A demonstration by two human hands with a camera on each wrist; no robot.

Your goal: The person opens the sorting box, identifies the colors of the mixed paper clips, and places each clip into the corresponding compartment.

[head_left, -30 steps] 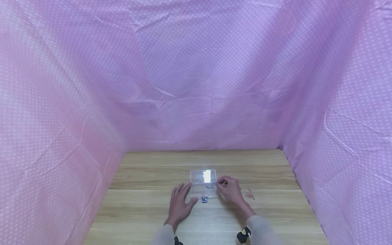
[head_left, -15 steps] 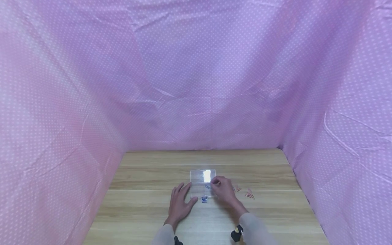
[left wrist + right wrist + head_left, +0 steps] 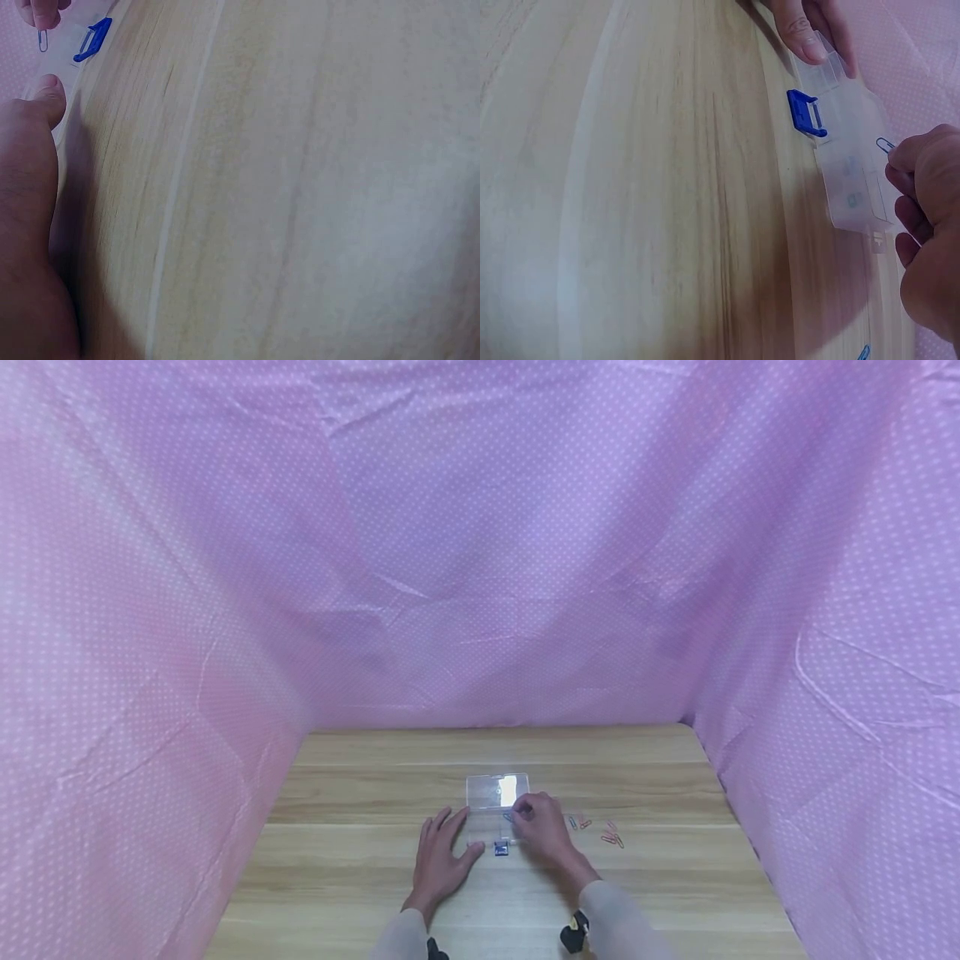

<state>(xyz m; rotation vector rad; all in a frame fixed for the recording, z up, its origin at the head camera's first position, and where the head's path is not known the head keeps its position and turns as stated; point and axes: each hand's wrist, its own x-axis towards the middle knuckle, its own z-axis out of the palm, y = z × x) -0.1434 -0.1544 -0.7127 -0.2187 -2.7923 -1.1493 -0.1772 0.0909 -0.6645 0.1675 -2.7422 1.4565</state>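
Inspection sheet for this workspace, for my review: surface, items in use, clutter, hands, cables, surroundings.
Surface: light wood-grain table
Job's things: clear plastic box, lid open at its far side, blue latch at its front; pinched paper clip; loose blue clip and reddish clips lying right of the box
Clutter: nothing seen
Hands: left hand rests at the box's left end; right hand pinches the paper clip over the box
Cables: nothing seen
Surroundings: pink dotted fabric behind and on both sides
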